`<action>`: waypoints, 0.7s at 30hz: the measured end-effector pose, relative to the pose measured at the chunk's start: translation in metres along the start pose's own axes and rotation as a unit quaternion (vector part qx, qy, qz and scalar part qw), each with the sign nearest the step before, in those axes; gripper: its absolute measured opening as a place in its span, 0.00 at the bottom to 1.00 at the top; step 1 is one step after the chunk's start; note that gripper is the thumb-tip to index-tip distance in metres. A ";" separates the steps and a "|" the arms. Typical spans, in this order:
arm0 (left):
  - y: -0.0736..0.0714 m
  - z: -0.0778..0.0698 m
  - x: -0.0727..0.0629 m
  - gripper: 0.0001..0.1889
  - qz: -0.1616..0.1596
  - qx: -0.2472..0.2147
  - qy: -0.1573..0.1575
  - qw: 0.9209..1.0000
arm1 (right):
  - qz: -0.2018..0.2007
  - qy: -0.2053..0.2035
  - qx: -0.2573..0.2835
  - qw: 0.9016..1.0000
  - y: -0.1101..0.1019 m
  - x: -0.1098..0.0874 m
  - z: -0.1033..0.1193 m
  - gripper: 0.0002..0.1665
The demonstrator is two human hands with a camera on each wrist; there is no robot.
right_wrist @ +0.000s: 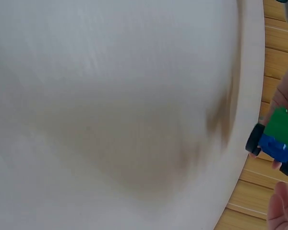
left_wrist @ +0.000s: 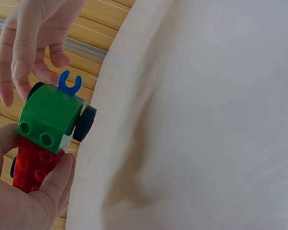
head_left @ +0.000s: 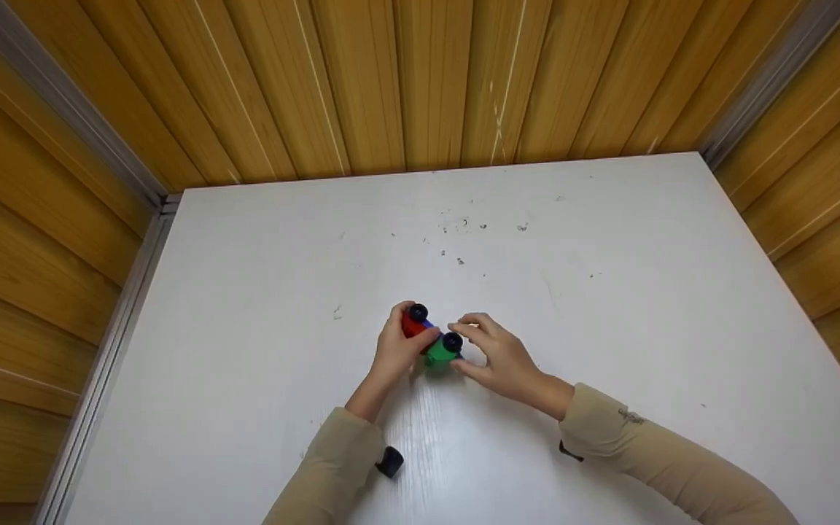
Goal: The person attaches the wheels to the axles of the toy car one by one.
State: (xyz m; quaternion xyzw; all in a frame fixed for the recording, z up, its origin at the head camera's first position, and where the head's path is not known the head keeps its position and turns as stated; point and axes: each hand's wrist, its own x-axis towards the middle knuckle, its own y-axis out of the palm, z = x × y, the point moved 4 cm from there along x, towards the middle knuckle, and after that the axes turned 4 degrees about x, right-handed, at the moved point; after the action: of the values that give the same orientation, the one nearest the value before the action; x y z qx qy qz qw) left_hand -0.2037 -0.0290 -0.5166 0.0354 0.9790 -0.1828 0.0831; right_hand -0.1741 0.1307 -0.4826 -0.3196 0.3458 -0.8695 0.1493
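A toy car of building blocks is held up by my left hand. Its thumb and fingers grip the red studded brick. Beyond that comes a green curved brick, with a blue hook at its end and a black wheel at its side. In the right wrist view a blue base shows between two wheels. My right hand hovers beside the green end, its fingers spread and bent slightly around that end. It holds nothing, and a gap separates it from the car in the right wrist view.
The car is over a white table with small dark marks near its middle. Wood-patterned panels rise along the back and both sides, with a metal rail at the left edge. Black straps show at both cuffs.
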 end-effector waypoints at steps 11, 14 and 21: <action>0.000 -0.005 0.002 0.33 0.019 -0.083 -0.035 0.996 | -0.038 -0.082 -0.084 0.992 0.010 -0.008 0.000 0.34; 0.002 -0.005 0.001 0.33 0.029 -0.112 -0.044 0.992 | -0.045 -0.095 -0.105 0.989 0.013 -0.007 0.001 0.32; 0.004 -0.013 -0.004 0.34 0.053 -0.152 -0.061 0.985 | -0.065 -0.116 -0.124 0.983 0.018 -0.006 0.004 0.29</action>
State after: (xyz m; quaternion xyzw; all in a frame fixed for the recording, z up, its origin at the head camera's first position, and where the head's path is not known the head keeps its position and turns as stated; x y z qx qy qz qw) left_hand -0.2015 -0.0210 -0.5052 0.0625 0.9853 -0.0286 0.1565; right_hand -0.1661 0.1193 -0.4959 -0.4558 0.4103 -0.7846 0.0909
